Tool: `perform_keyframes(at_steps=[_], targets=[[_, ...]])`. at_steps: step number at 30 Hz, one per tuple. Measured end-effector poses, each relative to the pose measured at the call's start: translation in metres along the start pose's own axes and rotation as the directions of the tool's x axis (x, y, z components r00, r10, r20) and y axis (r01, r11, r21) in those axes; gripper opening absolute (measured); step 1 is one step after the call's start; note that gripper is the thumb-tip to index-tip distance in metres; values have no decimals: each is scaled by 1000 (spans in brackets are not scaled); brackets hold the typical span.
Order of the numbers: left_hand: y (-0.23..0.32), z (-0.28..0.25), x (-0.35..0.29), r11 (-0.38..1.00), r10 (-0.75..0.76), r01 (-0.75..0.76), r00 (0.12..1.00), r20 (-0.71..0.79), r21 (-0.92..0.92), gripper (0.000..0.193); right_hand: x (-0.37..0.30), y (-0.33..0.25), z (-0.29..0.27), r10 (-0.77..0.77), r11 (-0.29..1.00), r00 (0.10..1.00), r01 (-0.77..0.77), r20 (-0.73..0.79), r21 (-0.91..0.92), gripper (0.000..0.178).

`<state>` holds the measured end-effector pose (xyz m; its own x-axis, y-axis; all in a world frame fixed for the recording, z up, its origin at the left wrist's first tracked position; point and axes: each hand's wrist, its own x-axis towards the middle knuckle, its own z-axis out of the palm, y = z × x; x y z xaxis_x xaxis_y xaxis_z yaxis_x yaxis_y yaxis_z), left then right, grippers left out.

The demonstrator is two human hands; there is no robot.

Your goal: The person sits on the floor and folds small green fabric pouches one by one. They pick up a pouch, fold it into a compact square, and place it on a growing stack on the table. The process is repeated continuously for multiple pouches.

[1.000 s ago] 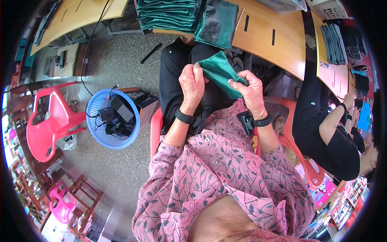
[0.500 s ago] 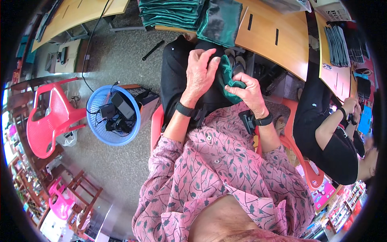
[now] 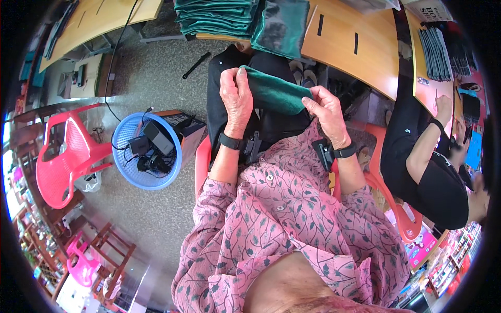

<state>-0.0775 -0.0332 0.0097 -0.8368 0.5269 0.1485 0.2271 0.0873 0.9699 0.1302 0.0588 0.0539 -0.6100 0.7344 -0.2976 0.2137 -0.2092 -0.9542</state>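
A piece of dark green velvety cloth [image 3: 279, 91] is stretched between my two hands above my lap. My left hand [image 3: 237, 94] pinches its left end, thumb on top. At the right end my right hand [image 3: 324, 108] grips the edge between thumb and fingers. Beyond them, on the table edge, rests a tall pile of folded green cloths [image 3: 216, 20]. Beside that pile lies another flat stack of green cloth [image 3: 280, 26], its top shiny.
A blue basket [image 3: 121, 169] with chargers and cables stands on the floor at left, near a pink chair [image 3: 70, 156]. The wooden table [image 3: 376, 49] spans the far side. A co-worker in black [image 3: 436, 193] sits at right near more stacked green cloths [image 3: 436, 55].
My left hand, empty before, has taken hold of the cloth's left end. The crumpled cloth is now spread out between both hands. The co-worker's arm has shifted toward the table.
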Motion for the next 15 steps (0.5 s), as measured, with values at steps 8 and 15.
perform_keyframes(at_steps=[8,15], targets=[[-24,11,-3,992,-38,42,999,-36,115,22,6,9,-5,132,957,989,-110,-65,270,19],[-27,13,-3,985,-47,58,996,-73,160,25,10,16,-3,76,980,995,-62,-68,191,28]])
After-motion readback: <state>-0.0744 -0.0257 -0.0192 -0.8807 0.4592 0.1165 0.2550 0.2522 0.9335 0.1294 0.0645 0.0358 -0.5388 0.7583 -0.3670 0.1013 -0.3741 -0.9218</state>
